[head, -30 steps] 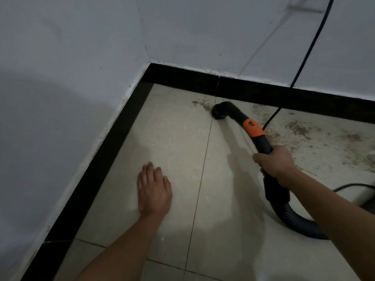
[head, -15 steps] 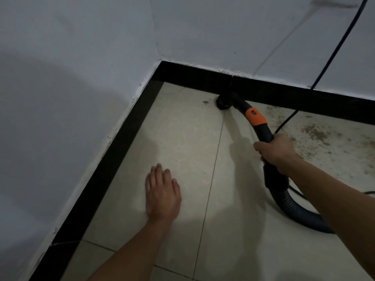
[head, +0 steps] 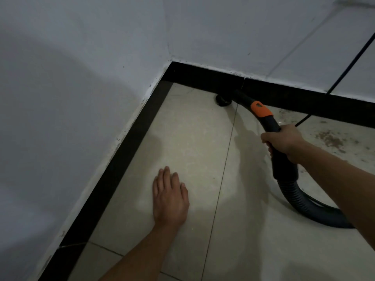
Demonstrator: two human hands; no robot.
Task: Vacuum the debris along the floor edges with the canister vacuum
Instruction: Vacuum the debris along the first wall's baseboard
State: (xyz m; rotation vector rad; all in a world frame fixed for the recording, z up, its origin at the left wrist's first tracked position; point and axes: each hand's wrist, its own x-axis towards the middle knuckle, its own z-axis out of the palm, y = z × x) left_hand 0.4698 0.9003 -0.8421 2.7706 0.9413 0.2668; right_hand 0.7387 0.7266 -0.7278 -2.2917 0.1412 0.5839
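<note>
My right hand [head: 283,138] grips the black vacuum handle [head: 269,121], just below its orange band [head: 260,109]. The round nozzle [head: 223,102] sits on the beige floor tile against the black baseboard [head: 203,78] of the far wall, near the corner. The ribbed grey hose [head: 298,201] curves from the handle down and right, passing behind my right forearm. My left hand [head: 169,196] rests flat on the tile, fingers straight, pointing toward the corner. Brown debris [head: 329,139] is scattered on the floor to the right, along the far wall.
Two pale walls meet at a corner [head: 169,59], with black baseboard [head: 113,169] along the left wall too. A thin dark cable [head: 349,63] runs down the far wall to the floor behind the handle. The canister is out of view.
The nozzle has moved from the open tile to the far baseboard and then left toward the corner. The small debris patch by the nozzle is gone. My left hand stays flat on the tile.
</note>
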